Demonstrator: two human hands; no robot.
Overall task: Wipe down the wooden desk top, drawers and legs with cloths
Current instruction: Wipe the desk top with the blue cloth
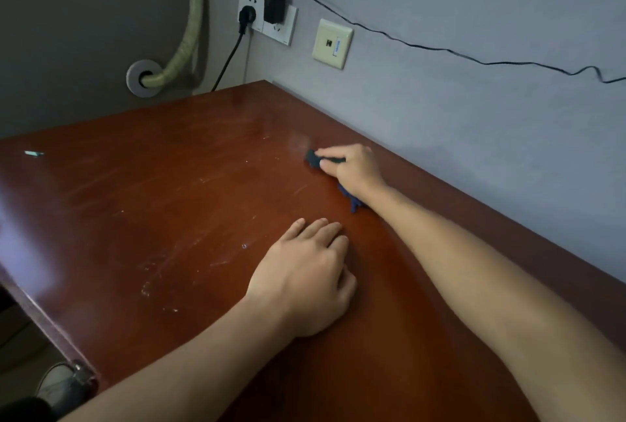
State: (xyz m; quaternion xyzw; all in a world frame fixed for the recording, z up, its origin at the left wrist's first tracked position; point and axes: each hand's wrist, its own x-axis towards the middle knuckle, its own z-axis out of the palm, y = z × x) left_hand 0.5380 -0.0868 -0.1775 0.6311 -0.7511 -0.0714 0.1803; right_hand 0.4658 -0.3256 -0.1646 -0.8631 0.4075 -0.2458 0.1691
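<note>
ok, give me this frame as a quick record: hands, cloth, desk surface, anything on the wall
right hand: grips dark blue cloth, pressed on desk top near the wall edge
left hand: flat on desk top, fingers relaxed, holds nothing
desk top: reddish-brown wood, pale streaks and specks
small scrap: light-coloured, far left of desk top
wall: sockets with black adapter and round plug, data port plate, thin black cable
drawers, legs: not in view

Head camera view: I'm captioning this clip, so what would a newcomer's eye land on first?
First the glossy reddish-brown wooden desk top, scuffed with pale marks. Then the right hand near the wall edge, gripping a crumpled dark blue cloth, with the left hand resting on the wood nearer the camera. Behind, a black power adapter sits in the white wall socket.
</note>
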